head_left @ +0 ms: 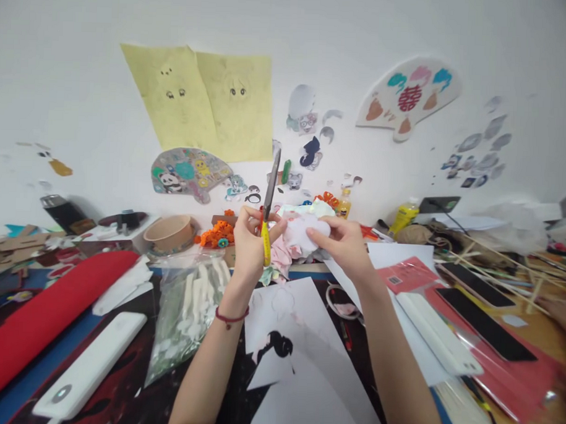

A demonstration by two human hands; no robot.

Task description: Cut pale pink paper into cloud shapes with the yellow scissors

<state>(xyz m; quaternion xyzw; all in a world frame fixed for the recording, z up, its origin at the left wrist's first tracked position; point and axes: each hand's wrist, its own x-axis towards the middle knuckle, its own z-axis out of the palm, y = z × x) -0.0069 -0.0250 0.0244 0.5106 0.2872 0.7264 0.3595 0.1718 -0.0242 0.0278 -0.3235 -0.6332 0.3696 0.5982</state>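
My left hand (pixel 248 242) is closed round a pair of scissors (pixel 271 187), with the yellow handle in the palm and the blades pointing up. Between the thumb and fingers of my right hand (pixel 347 240) is a small white paper piece (pixel 303 229) with a rounded edge. The left fingertips reach close to that piece; whether they touch it I cannot tell. Both hands are raised above the desk. Below them lie white paper sheets (pixel 306 336), with a black and pink cutout or drawing (pixel 278 348) on the upper one.
To the left are a plastic bag (pixel 187 307) of white-tipped stems, a white power bank (pixel 92 363) and a red case (pixel 51 315). On the right lie phones (pixel 486 324), a white device (pixel 439 332) and red packets (pixel 411 275). Crumpled paper (pixel 284 255) sits behind; drawings hang on the wall.
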